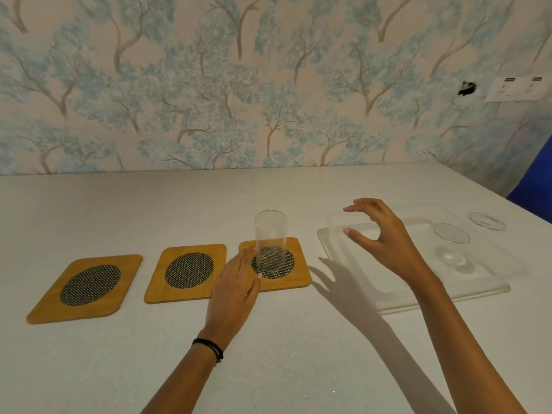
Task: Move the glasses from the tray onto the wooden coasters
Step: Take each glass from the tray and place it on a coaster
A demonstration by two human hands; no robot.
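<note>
Three wooden coasters with dark mesh circles lie in a row: left (86,286), middle (186,271), right (300,273). A clear glass (271,239) stands upright on the right coaster. My left hand (236,288) rests flat beside that coaster, fingers apart, holding nothing. My right hand (379,237) hovers over the left end of the clear tray (448,289), fingers curved and apart, empty. Two more clear glasses stand on the tray, one in the middle (451,243) and one at the far right (487,221).
The white table (268,339) meets a tree-patterned wall at the back. Its right edge runs past the tray, with something blue (534,186) beyond it. A switch plate (518,88) is on the wall at the right.
</note>
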